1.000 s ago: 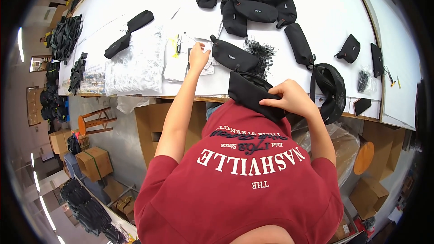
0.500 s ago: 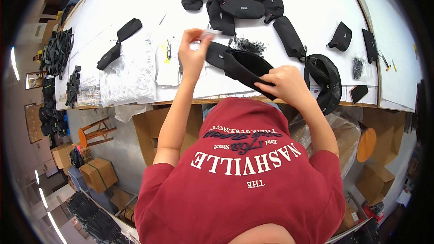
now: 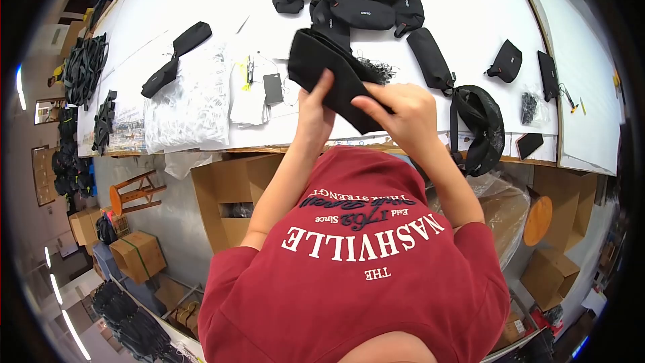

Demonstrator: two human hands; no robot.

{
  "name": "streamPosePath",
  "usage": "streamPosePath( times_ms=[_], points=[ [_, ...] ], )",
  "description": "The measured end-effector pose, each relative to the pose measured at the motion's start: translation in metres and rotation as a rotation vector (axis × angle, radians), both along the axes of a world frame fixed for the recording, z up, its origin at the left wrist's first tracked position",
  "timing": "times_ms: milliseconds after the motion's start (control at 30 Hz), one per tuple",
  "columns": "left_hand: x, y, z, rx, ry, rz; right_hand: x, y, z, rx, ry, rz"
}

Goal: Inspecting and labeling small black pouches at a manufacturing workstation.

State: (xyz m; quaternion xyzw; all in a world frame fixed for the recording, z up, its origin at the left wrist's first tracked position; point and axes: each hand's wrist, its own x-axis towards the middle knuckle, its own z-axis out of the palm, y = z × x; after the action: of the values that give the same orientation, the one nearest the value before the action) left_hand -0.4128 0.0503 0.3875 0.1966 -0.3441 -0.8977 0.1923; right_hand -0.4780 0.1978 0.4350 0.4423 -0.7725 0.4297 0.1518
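Note:
A black fabric pouch (image 3: pixel 329 70) is held above the table's near side, tilted, with a folded edge along its upper right. My left hand (image 3: pixel 314 109) grips its lower left part, thumb on the fabric. From the other side my right hand (image 3: pixel 403 109) closes on the right end, thumb and fingers pinching the cloth. Just behind the pouch lies a tangle of thin black cords (image 3: pixel 381 71). To the left, a black tag (image 3: pixel 273 87) rests by a stack of white cards (image 3: pixel 247 109). No white packet shows in my left hand; the pouch's inside is hidden.
Black pouches (image 3: pixel 363 12) are heaped at the far middle of the white table (image 3: pixel 248 47). A clear bag of small white packets (image 3: pixel 188 111) lies left. Rightward are another long pouch (image 3: pixel 430 60), an opened black bag (image 3: pixel 480 124) and a small bag of black cords (image 3: pixel 534 107).
My left hand has come down and right from holding a small white packet to gripping the pouch. The pouch has turned and risen; its open mouth no longer shows.

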Motion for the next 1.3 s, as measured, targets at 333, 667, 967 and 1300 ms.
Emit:
streamPosePath(
  times_ms=[333,667,967,1300],
  points=[
    [-0.009,-0.019,0.043,-0.197,-0.047,-0.056,0.016,0.013,-0.018,-0.477,-0.558,0.047],
    [0.002,0.009,0.053,-0.170,-0.198,-0.430,-0.020,0.019,0.029,-0.157,-0.082,-0.148],
    [0.002,0.010,0.041,-0.038,-0.257,-0.405,-0.016,0.019,0.030,-0.161,-0.092,-0.101],
    [-0.025,-0.035,0.047,-0.232,-0.055,-0.716,-0.022,0.014,0.030,0.003,-0.422,0.073]
  ],
)
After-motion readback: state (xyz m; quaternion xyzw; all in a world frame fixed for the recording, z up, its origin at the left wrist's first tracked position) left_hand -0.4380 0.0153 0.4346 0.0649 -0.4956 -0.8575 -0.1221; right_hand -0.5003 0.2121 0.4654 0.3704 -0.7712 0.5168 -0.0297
